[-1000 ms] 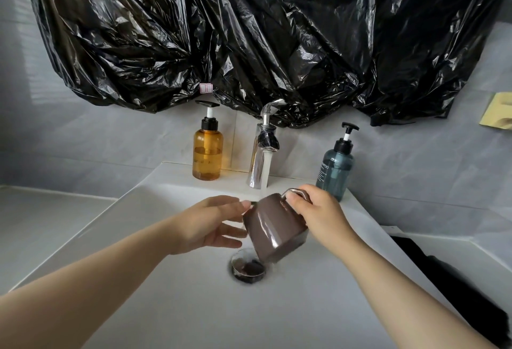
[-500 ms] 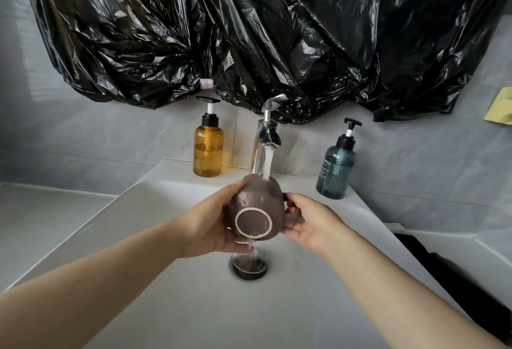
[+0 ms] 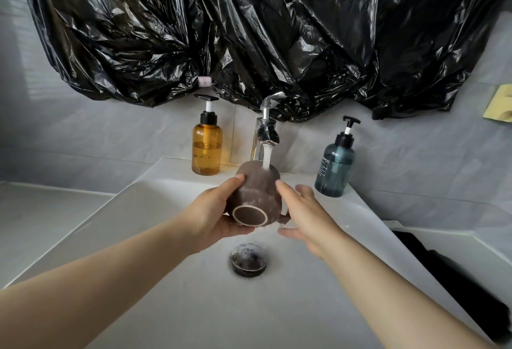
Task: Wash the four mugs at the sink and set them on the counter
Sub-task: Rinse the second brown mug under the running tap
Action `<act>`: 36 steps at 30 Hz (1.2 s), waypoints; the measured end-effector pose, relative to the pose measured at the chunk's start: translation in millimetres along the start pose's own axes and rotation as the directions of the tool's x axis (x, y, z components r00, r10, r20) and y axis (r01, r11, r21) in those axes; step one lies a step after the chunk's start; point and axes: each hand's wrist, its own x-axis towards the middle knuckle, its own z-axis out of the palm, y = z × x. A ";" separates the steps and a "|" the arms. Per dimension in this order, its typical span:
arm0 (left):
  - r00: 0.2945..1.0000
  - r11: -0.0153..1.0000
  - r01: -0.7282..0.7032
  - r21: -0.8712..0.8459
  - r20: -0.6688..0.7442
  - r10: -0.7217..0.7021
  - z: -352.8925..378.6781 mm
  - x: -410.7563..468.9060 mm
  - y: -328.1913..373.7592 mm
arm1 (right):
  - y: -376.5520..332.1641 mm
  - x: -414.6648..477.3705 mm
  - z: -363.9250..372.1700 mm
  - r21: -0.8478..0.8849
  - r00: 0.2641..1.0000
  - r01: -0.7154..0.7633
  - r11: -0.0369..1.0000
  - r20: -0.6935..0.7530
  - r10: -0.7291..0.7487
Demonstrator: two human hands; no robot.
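We have the left hand (image 3: 213, 218) curled round the brown mug (image 3: 255, 193) from the left and below, centre frame, with the mug's base turned toward us. The right hand (image 3: 304, 215) lies against its right side, fingers straight, gripping nothing. Water (image 3: 266, 157) from the chrome faucet (image 3: 267, 132) lands on the mug's upper wall, above the dark drain (image 3: 248, 261). Around them we see one white sink (image 3: 138, 238), pale counter (image 3: 41, 210) at left, grey tiled wall (image 3: 83, 132) behind and black plastic sheeting (image 3: 249, 30) across the top. The count: one mug in view and two pump bottles on the back ledge, an amber bottle (image 3: 207, 149) left of the faucet and a teal bottle (image 3: 334, 168) right.
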 end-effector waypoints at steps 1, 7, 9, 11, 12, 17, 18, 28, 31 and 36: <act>1.000 1.000 -0.016 0.022 -0.011 0.016 -0.1 0.2 -0.6 | -0.3 -1.9 0.6 -0.089 0.997 0.060 0.994 -0.036 -0.063; 0.998 0.997 -0.024 0.068 -0.048 0.028 -1.9 0.8 -1.0 | 2.3 1.1 -5.0 -0.196 0.991 0.126 0.973 -0.008 -0.130; 0.998 0.999 -0.031 0.045 -0.049 0.033 -2.9 0.9 -0.1 | 1.4 2.8 -8.1 -0.148 0.997 0.082 0.986 0.010 -0.081; 0.997 0.998 -0.055 0.024 -0.045 0.056 -2.8 -0.4 2.2 | 0.1 1.7 -9.6 -0.068 0.997 0.046 0.997 0.069 -0.041; 0.996 0.997 -0.074 0.025 -0.040 0.075 -3.0 -0.8 3.2 | -0.1 0.9 -9.6 -0.033 0.994 0.029 0.999 0.103 -0.025; 0.990 0.982 -0.142 0.121 0.022 0.141 -5.7 -5.8 6.1 | 0.0 -2.3 -6.2 0.059 0.984 -0.044 0.997 0.174 0.033; 0.990 0.981 -0.142 0.132 0.027 0.139 -6.1 -6.8 6.2 | -0.1 -2.6 -7.2 0.064 0.985 -0.048 0.997 0.171 0.036; 0.991 0.958 0.116 0.262 0.032 -0.128 -13.2 1.0 2.8 | 3.0 0.8 -5.4 0.217 0.967 -0.164 0.962 0.227 0.114; 0.977 0.968 0.177 0.177 0.087 -0.195 -11.4 -0.7 2.5 | 2.9 0.5 -0.9 0.267 0.956 -0.190 0.945 0.269 0.116; 0.986 0.990 0.139 0.021 0.091 -0.140 -5.2 -5.4 3.1 | 1.7 -0.6 0.6 0.154 0.974 -0.075 0.985 0.222 0.039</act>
